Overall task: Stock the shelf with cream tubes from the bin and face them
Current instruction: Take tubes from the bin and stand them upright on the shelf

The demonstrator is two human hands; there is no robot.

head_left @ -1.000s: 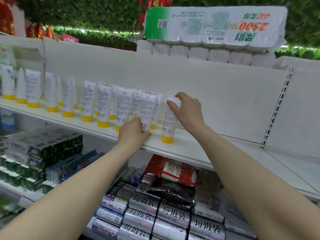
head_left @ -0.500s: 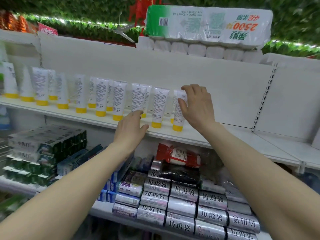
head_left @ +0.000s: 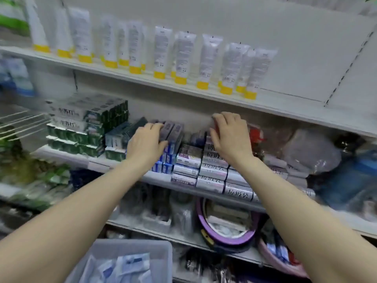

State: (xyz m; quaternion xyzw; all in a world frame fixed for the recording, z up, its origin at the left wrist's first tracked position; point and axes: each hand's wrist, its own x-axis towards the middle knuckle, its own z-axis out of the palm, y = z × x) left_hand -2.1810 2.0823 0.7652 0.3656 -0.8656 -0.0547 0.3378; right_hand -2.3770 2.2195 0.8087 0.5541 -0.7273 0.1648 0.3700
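Observation:
Several white cream tubes with yellow caps point(head_left: 206, 60) stand cap-down in a row on the upper white shelf point(head_left: 285, 107); the rightmost tube point(head_left: 258, 72) ends the row. Both my hands hang in the air below that shelf, in front of the second shelf's goods, and hold nothing. My left hand point(head_left: 145, 144) and my right hand point(head_left: 230, 137) have relaxed, slightly bent fingers. At the bottom a clear plastic bin point(head_left: 157, 248) holds several white and blue packets point(head_left: 124, 266). The view is motion-blurred.
The upper shelf is bare to the right of the tubes. Second shelf: green and white boxes point(head_left: 81, 127), blue boxes point(head_left: 169, 158), silver rolls with printed labels point(head_left: 216, 174), grey and blue bags point(head_left: 318, 154). Lower down stands a purple basin point(head_left: 222, 242).
Both hands have let go of the tubes and dropped from the upper shelf to the second shelf's level. The view has tilted down, bringing the bin into sight.

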